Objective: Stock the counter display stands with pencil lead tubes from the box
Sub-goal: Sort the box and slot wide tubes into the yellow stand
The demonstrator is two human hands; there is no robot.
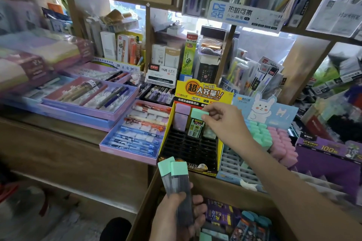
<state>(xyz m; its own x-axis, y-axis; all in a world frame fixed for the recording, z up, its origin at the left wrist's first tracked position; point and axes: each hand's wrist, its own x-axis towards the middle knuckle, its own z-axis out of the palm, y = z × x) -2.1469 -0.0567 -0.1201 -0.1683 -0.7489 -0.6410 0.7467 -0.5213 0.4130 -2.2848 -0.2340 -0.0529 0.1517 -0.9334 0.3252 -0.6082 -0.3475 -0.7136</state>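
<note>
Two mint-capped tubes (pixel 177 178) sit in my left hand (pixel 176 219). Its fingers (pixel 197 207) curl round their dark bodies, caps up, low in front of the yellow stand (pixel 195 92). My right hand (pixel 225 121) reaches over that stand's back row. Thumb and forefinger pinch the mint cap of a third tube (pixel 196 123), which stands upright in a slot just beside two purple-capped tubes (pixel 182 116). Rows of black slots lie in front of them. Next along the desk (pixel 58 143), to the right, a blue rabbit stand (pixel 262 107) carries mint tubes (pixel 260 133) and pink tubes (pixel 282 143). The box (pixel 225 188) lies below, near my left wrist, with teal caps visible inside.
</note>
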